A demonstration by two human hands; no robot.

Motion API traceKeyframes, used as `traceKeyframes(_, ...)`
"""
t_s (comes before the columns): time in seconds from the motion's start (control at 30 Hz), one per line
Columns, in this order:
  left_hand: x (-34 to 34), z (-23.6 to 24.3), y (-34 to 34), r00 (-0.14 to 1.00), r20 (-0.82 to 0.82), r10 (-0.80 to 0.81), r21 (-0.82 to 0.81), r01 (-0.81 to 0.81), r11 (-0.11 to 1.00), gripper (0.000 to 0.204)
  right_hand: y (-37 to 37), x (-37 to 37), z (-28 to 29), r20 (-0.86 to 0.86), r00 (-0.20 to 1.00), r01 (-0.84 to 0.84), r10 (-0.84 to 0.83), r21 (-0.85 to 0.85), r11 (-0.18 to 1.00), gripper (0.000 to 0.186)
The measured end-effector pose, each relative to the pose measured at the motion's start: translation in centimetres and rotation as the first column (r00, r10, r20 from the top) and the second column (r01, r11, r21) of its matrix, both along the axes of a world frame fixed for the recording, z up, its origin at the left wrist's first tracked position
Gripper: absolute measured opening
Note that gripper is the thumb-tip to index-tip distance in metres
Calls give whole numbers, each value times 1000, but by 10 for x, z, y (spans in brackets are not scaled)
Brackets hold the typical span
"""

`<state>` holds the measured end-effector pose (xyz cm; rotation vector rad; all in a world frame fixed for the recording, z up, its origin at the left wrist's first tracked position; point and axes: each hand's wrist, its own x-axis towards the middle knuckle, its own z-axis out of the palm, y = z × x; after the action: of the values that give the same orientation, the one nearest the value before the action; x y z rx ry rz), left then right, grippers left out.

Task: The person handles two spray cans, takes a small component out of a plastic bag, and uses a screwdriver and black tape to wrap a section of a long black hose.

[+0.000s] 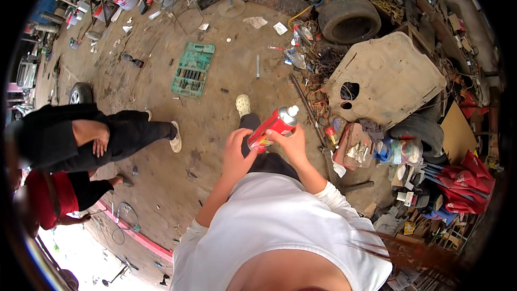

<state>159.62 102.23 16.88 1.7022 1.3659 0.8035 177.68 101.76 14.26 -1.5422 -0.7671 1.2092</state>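
Note:
A red spray can (pixel 274 124) with a silver shoulder and white top is held tilted in front of my body, its top pointing up and to the right. My left hand (pixel 237 153) grips its lower left part, fingers curled against it. My right hand (pixel 288 143) grips the right side of the can below the top. Beyond them, one of my feet in a light clog (pixel 243 104) is on the dirty floor.
An open green socket case (pixel 195 54) and a drill (pixel 132 60) lie ahead. Two people (pixel 59 134) (pixel 51 199) are at the left, near a red beam (pixel 145 237). A large beige panel (pixel 382 70), tyres (pixel 349 20) and piled clutter crowd the right.

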Motion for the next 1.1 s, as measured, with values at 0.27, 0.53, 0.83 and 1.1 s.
traceKeyframes(0.27, -10, -13, 173, 983, -102, -153, -13, 153, 988, 61, 152, -41, -1, -4, 994, -107, 107, -1, 994, 66)
traceKeyframes(0.53, -14, -4, 316, 967, -71, -245, -42, 243, 969, 61, 282, -43, 16, 24, 997, -72, 74, -50, 996, 72)
traceKeyframes(0.83, 23, -2, 442, 975, -29, -222, -6, 222, 975, 61, 410, -7, 19, 92, 992, -89, 87, 16, 996, 71)
traceKeyframes(1.1, 73, 3, 577, 998, -32, 45, 32, -44, 999, 63, 579, 43, 26, 94, 945, -321, 312, 103, 941, 68)
